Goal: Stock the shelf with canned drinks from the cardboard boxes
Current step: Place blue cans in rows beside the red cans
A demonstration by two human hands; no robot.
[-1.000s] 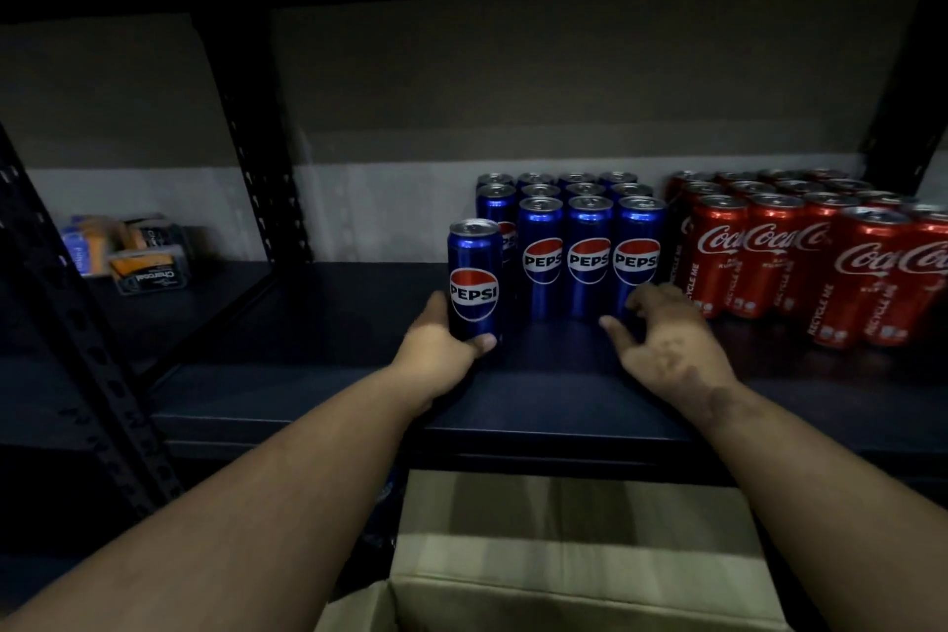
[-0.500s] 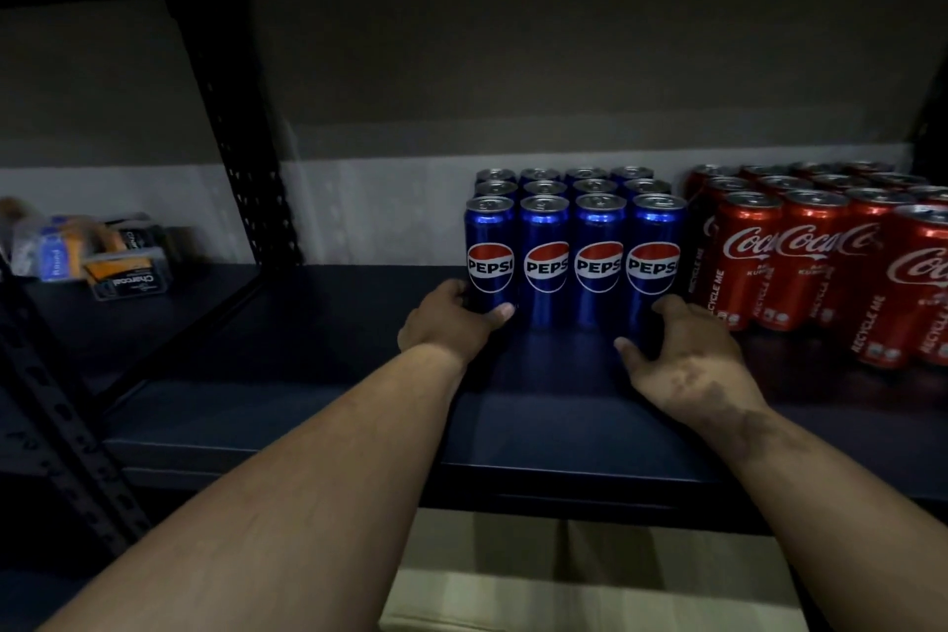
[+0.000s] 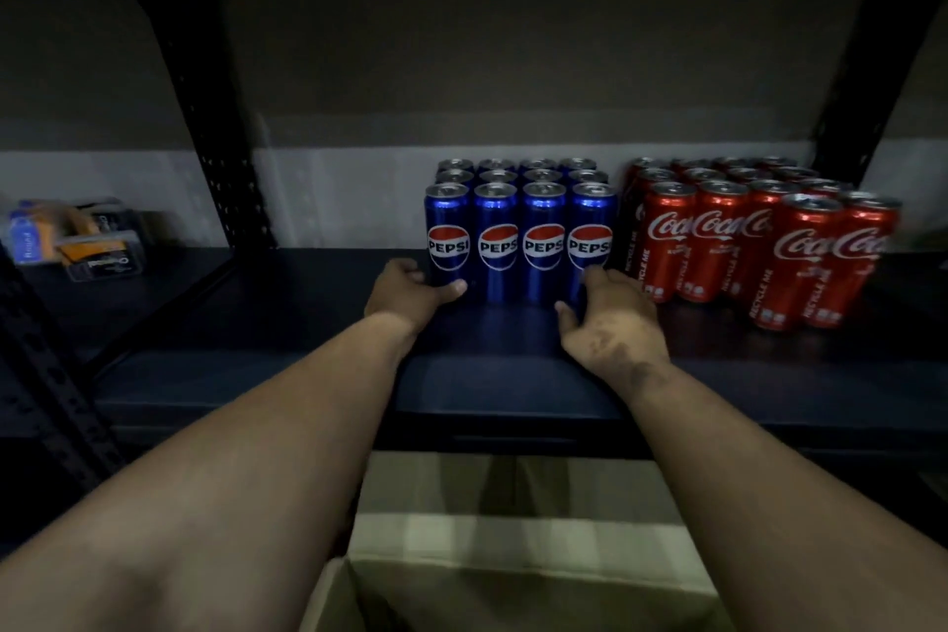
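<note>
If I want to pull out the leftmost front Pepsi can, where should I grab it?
Probably the lower body of the leftmost front Pepsi can, coming from the front and its open left side. It stands upright, with a neighbour tight on its right, another behind.

So the dark navy metal shelf is carrying pretty much everything here. Sitting right on it near the middle is a block of tall slim blue Pepsi cans, 4 across the front and 3 rows deep, all upright and packed tight. Just beside them on the right is a bunch of slim red Coca-Cola cans, also upright, with 2 of them standing further forward than the others. Well apart on the far left, past the black perforated upright post, there's a blurry pile of orange and blue packets on the neighbouring shelf section.
</note>
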